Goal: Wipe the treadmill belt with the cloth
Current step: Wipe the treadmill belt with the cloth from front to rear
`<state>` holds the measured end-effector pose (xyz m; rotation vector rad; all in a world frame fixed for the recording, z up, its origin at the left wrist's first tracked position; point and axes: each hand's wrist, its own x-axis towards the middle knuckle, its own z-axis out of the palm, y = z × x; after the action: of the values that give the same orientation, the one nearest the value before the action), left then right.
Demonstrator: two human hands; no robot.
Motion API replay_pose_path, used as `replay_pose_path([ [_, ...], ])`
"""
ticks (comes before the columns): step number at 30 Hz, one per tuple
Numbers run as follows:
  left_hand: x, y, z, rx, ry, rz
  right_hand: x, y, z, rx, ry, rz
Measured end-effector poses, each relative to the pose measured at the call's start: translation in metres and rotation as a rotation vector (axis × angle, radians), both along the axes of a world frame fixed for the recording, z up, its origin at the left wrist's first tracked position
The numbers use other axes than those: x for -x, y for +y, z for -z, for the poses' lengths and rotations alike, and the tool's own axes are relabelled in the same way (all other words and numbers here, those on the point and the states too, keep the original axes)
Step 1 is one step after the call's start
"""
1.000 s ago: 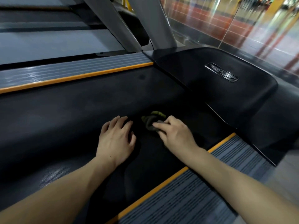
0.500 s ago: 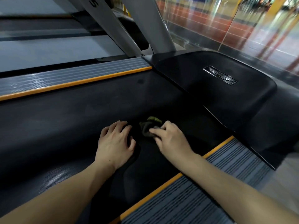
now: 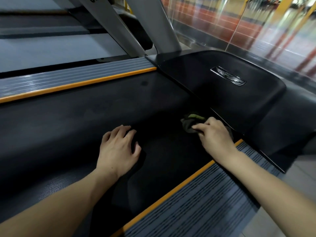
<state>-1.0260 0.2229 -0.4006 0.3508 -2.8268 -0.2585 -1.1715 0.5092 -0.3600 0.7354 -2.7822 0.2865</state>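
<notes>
Left hand rests on the black treadmill belt, fingers loosely curved, holding nothing. Right of it, the dark cloth sits bunched on the belt's far right end, just beside the motor cover. Right hand presses and grips it, fingers curled over the wad. Cloth looks soft, light, floppy, probably damp, hard to tell. Best held bunched under the palm.
</notes>
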Motion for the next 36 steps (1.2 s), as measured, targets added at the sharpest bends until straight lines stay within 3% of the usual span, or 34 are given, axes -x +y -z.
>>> replay_pose_path([
  [5, 0.001, -0.001, 0.001, 0.004, -0.011, -0.003, 0.008, 0.029, 0.003, 0.033, -0.043, 0.098],
  [14, -0.001, 0.001, -0.003, -0.004, -0.013, -0.003, 0.027, -0.014, -0.010, 0.131, -0.100, 0.285],
  [20, 0.000, 0.000, -0.003, 0.005, -0.011, 0.006, -0.081, -0.060, -0.003, 0.153, -0.178, -0.100],
  [23, 0.000, -0.001, -0.003, 0.000, -0.014, 0.000, -0.072, -0.054, -0.007, 0.116, -0.161, -0.214],
  [25, 0.000, 0.000, -0.002, 0.002, -0.014, 0.000, -0.031, -0.028, -0.011, 0.063, -0.046, -0.120],
  [27, -0.001, 0.000, -0.002, -0.004, -0.021, -0.002, 0.011, 0.004, -0.021, 0.073, -0.050, 0.166],
  [29, -0.001, 0.000, -0.002, -0.010, -0.018, -0.003, 0.026, 0.014, -0.021, 0.091, -0.068, 0.306],
  [31, -0.001, 0.000, -0.003, -0.011, -0.015, 0.002, 0.004, -0.010, -0.015, 0.017, -0.069, 0.239],
  [36, -0.001, 0.000, -0.003, -0.032, -0.002, 0.005, -0.084, -0.070, -0.006, 0.076, -0.132, -0.105],
])
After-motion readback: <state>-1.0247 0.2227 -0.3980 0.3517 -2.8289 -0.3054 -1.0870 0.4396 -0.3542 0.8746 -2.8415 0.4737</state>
